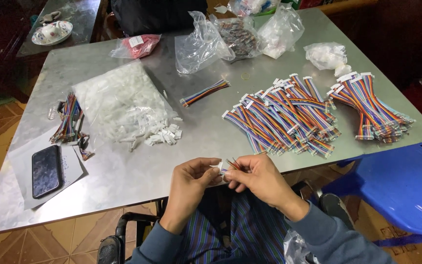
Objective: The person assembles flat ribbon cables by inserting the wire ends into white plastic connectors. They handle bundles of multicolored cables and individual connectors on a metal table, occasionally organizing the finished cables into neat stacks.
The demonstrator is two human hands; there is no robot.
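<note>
Hands (225, 178) (at table edge (137, 193)) pinch ribbon cable (231, 165).

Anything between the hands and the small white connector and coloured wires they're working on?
Nothing visible. The left hand pinches the small white plastic connector, and the right hand holds the thin multicoloured wire ends right at it, in front of the steel table's edge.

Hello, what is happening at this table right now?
A person sits at a metal table. The left hand pinches a small white connector, and the right hand holds the end of a rainbow ribbon cable against it. Heaps of finished cables lie to the right, a pile of loose white connectors to the left, and a phone on paper.
</note>
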